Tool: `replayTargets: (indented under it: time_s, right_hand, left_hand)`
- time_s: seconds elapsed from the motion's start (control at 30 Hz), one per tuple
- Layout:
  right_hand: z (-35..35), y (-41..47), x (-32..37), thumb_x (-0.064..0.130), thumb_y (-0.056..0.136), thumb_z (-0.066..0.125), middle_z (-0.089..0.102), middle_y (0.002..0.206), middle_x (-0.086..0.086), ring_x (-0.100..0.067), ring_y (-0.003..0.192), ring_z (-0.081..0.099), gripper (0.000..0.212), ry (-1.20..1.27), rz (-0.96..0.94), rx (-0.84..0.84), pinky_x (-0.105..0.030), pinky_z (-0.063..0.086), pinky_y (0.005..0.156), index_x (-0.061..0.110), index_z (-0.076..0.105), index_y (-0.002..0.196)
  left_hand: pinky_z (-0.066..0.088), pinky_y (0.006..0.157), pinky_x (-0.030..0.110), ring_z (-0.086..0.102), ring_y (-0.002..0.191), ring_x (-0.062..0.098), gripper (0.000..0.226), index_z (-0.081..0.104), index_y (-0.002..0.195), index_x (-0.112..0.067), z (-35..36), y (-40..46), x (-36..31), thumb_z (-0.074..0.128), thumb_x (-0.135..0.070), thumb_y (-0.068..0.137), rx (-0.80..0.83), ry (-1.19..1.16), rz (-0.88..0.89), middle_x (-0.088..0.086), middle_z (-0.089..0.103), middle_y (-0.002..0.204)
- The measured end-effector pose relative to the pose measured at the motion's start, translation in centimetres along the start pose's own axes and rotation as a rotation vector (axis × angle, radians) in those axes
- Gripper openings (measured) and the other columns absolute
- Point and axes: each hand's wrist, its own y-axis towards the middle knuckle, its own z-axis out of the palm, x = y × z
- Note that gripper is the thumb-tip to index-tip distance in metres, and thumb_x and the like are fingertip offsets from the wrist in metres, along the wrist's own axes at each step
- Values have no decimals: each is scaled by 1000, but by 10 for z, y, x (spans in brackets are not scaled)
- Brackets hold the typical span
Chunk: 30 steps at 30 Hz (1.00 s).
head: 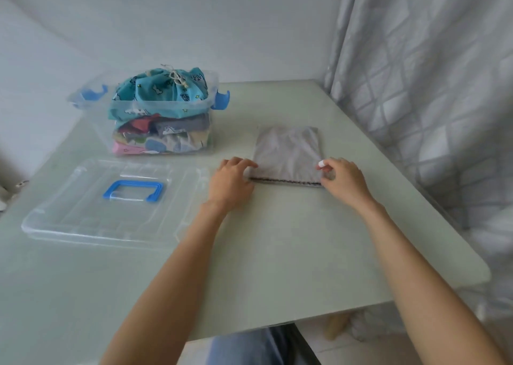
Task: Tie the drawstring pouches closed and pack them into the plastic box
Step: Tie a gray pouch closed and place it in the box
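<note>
On the pale table (277, 239), right of the plastic box (163, 114), a grey pouch (287, 153) lies flat, well in from the table's right edge and the curtain (416, 86) beyond it. Bare tabletop runs open from the pouch's near hem to the near edge. The box sits left and farther back, stuffed above its rim, a teal pouch (158, 92) with a tied cord on top. The clear lid (105, 206) with its blue handle lies just nearer than the box. Left hand (231, 182) at the grey pouch's near-left corner, fingers curled onto the hem, touching it. Right hand (342, 180) at the near-right corner, thumb and fingers pinching the edge.
</note>
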Motion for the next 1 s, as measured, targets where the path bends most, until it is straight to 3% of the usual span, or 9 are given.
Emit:
replayTargets:
  time_s: [0.1,0.3,0.43,0.53,0.6,0.67,0.73,0.87,1.0]
  right_hand:
    - [5,-8,-23,13,77,64,63,108,-12,-37,103,54,30,26,56,-3,-38,42,89,15,65,107]
    - [10,-11,-33,14,81,68,61,93,-11,-33,89,50,12,30,-79,-165,-34,41,77,12,70,93]
    - [10,-9,-32,11,87,61,61,93,-12,-26,82,53,8,137,-94,-224,-31,41,74,4,63,90]
    - [6,-6,-28,13,90,55,64,86,-8,-11,70,56,10,430,124,-213,-10,37,61,4,60,90]
    - [4,-3,-32,12,89,54,67,81,-8,-17,74,61,9,560,215,-252,-19,42,64,6,60,86]
    - [0,-3,-34,11,88,53,66,77,-5,-11,69,62,11,682,299,-271,-25,44,59,7,60,81]
    - [-4,-2,-30,9,88,52,64,72,-1,-7,65,60,16,821,356,-260,-22,44,54,10,60,74]
    - [-16,4,-7,5,90,47,64,85,-5,-12,79,62,23,1256,348,-212,-22,45,63,14,57,71]
    - [-33,26,16,12,93,44,69,94,-4,-14,91,64,25,1463,279,-126,-21,45,71,17,52,70]
  left_hand:
    - [37,94,33,47,111,31,34,62,117,-20,3,0,5,56,-15,84,-52,17,-39,9,58,122]
    - [39,77,33,55,95,32,13,69,93,-12,3,1,17,63,-21,87,-124,-24,-25,12,65,98]
    - [42,77,36,57,95,30,15,62,96,-10,6,1,17,56,-23,92,-149,-39,-46,9,67,97]
    - [47,73,32,66,73,11,8,54,91,-13,4,1,15,51,-20,94,-232,-326,-129,-5,69,79]
    - [47,65,29,62,56,-1,10,51,87,-14,2,2,15,48,-17,95,-276,-502,-169,-9,65,72]
    - [47,58,23,62,54,-2,16,48,81,-18,1,3,15,45,-15,97,-310,-638,-193,-7,63,74]
    - [49,62,17,65,67,0,19,47,80,-20,0,3,10,43,-15,98,-320,-801,-224,-3,65,82]
    - [49,90,25,63,101,13,14,50,90,-9,-7,10,-6,41,-16,99,-243,-1306,-283,4,64,113]
    - [45,97,27,62,106,14,27,49,83,-11,-17,27,-31,30,-14,101,-232,-1730,-223,0,64,109]
